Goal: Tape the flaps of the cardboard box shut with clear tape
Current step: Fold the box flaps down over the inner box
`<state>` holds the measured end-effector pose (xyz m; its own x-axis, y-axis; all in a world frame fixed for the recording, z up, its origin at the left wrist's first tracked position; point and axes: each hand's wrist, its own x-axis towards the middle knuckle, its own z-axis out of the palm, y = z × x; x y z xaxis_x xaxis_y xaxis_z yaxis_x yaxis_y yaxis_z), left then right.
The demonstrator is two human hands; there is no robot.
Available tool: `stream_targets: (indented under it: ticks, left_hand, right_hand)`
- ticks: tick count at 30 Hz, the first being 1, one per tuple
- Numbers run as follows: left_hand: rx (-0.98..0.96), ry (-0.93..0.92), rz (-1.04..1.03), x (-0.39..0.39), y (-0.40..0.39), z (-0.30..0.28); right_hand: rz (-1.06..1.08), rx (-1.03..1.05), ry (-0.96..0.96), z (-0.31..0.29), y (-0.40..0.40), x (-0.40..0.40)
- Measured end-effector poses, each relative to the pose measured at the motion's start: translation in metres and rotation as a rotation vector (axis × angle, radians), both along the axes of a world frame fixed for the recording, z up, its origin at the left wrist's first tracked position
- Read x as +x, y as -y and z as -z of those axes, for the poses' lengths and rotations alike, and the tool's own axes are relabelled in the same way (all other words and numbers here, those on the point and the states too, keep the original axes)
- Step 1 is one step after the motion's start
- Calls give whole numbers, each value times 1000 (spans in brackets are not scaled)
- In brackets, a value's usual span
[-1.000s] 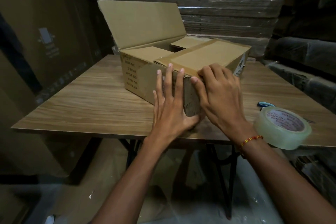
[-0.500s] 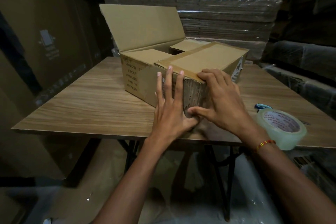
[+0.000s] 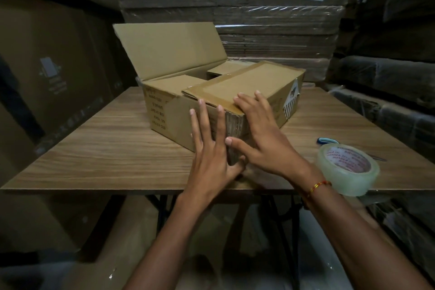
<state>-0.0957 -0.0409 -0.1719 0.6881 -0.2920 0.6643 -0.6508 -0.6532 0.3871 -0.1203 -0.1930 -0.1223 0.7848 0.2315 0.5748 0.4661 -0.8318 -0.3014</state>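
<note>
A brown cardboard box [image 3: 164,113] stands on the wooden table [image 3: 94,148]. Its far long flap [image 3: 169,49] stands upright, and the near long flap [image 3: 244,85] lies folded down with old tape along its edges. My left hand [image 3: 209,148] lies flat with spread fingers against the box's near corner. My right hand [image 3: 261,134] presses the right side of that corner, with its fingertips on the folded flap's edge and its thumb pointing left. A roll of clear tape [image 3: 348,169] sits at the table's front right edge.
A blue-handled tool [image 3: 328,141] lies behind the tape roll. Wrapped stacks of flat cardboard [image 3: 235,7] rise behind the table, with dark wrapped bundles to the right and large cartons to the left. The table's front edge is close to my wrists.
My right hand slid from the top of the folded flap down onto the box's corner. The left hand stayed pressed against the side. The view shifted slightly.
</note>
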Motion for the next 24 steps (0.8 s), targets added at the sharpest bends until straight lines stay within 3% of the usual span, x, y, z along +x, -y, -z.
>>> stream_targets:
  ticks: [24]
  left_hand:
    - [49, -27, -35, -21, 9, -12]
  right_hand:
    - [12, -5, -86, -13, 3, -10]
